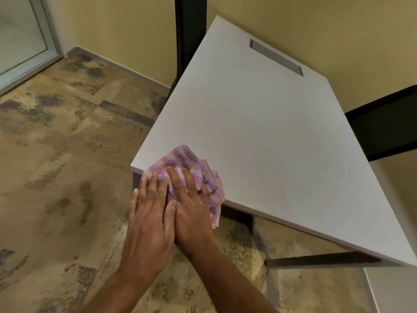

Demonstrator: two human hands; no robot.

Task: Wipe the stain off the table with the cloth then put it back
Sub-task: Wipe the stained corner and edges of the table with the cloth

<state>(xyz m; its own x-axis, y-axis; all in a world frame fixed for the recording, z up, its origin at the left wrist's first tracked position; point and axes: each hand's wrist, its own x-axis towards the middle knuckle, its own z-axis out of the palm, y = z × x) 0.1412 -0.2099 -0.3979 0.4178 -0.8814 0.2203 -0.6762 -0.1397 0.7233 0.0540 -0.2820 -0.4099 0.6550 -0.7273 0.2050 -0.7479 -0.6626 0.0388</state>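
Observation:
A purple-and-white checked cloth (189, 163) lies bunched on the near left corner of the white table (259, 123). One end of the cloth hangs over the table's front edge. My right hand (191, 206) presses flat on the cloth, fingers spread over it. My left hand (150, 213) rests beside it with fingertips on the cloth's left edge at the table corner. No stain shows on the visible tabletop.
A grey cable slot (276, 57) is set into the far side of the table. A dark chair (383, 123) stands at the right. A black post (190, 30) rises behind the table. Mottled brown carpet (67, 166) covers the floor.

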